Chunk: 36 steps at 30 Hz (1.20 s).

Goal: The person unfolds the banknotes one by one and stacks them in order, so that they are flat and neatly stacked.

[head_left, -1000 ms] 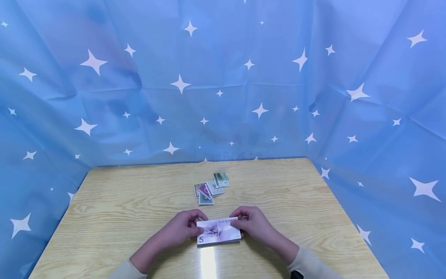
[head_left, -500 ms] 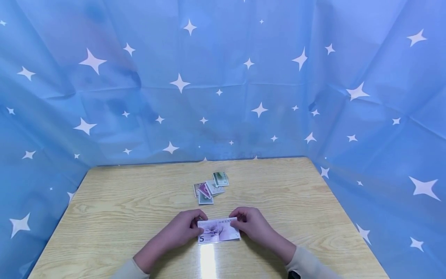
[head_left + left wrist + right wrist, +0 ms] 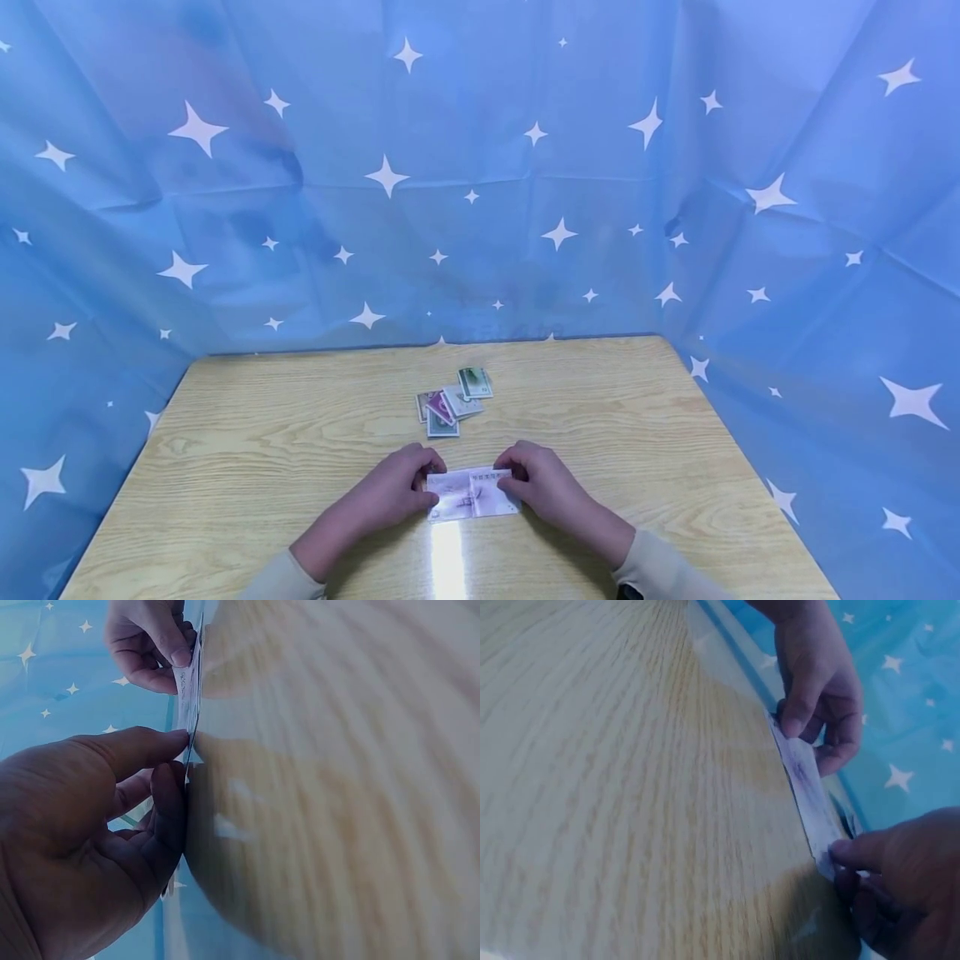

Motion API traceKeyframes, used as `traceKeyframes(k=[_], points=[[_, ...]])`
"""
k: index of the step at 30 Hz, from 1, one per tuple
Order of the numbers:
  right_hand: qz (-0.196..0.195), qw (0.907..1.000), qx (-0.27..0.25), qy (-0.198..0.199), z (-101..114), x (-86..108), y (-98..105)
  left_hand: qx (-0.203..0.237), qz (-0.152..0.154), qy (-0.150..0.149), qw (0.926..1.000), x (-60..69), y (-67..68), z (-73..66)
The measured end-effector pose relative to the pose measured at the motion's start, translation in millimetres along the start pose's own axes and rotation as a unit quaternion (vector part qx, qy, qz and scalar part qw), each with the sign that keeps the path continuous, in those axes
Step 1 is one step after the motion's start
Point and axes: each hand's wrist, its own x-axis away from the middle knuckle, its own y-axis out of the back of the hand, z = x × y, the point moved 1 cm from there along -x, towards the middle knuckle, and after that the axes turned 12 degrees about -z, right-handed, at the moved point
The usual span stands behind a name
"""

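Observation:
A pale purple banknote (image 3: 471,496) with a tree picture and a centre crease lies lengthwise across the table's near part. My left hand (image 3: 393,490) pinches its left end, thumb on top and fingers behind. At the right end, my right hand (image 3: 546,485) pinches it the same way. In the left wrist view the banknote (image 3: 187,705) appears almost edge-on, at or just above the tabletop. The right wrist view shows the banknote (image 3: 806,787) stretched between both thumbs. Whether other notes lie under it cannot be told.
Beyond the hands, several folded notes overlap in a loose cluster: a green note (image 3: 476,382), a whitish note (image 3: 463,402), a magenta note (image 3: 440,407) and a grey-green note (image 3: 442,427). They rest on a wood-grain table (image 3: 262,433). A blue star-patterned curtain (image 3: 480,167) surrounds the table's back and sides.
The banknote has tipped flatter and its near edge has dropped; the darker edge seen beneath it a second ago no longer shows. Both hands keep their pinch and have barely shifted.

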Motion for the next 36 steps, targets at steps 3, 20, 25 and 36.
traceKeyframes(k=[3, 20, 25, 36], points=[[0.004, 0.9999, 0.012, 0.000, 0.4, -0.6, -0.4, -0.011, -0.003, -0.001, 0.9999, 0.7, -0.1, -0.7], [0.007, 0.9994, 0.031, -0.010, 3.6, -2.6, 2.3, -0.050, -0.011, 0.010, 0.9987, 0.7, -2.5, -1.9], [0.009, 0.9992, 0.037, -0.012, 3.2, -3.8, 2.1, -0.051, -0.012, 0.011, 0.9985, 0.5, -3.2, -1.7], [0.021, 0.9985, 0.043, -0.028, 4.3, -5.5, 1.7, -0.047, -0.007, 0.017, 0.9987, -1.2, -2.2, -1.3]])
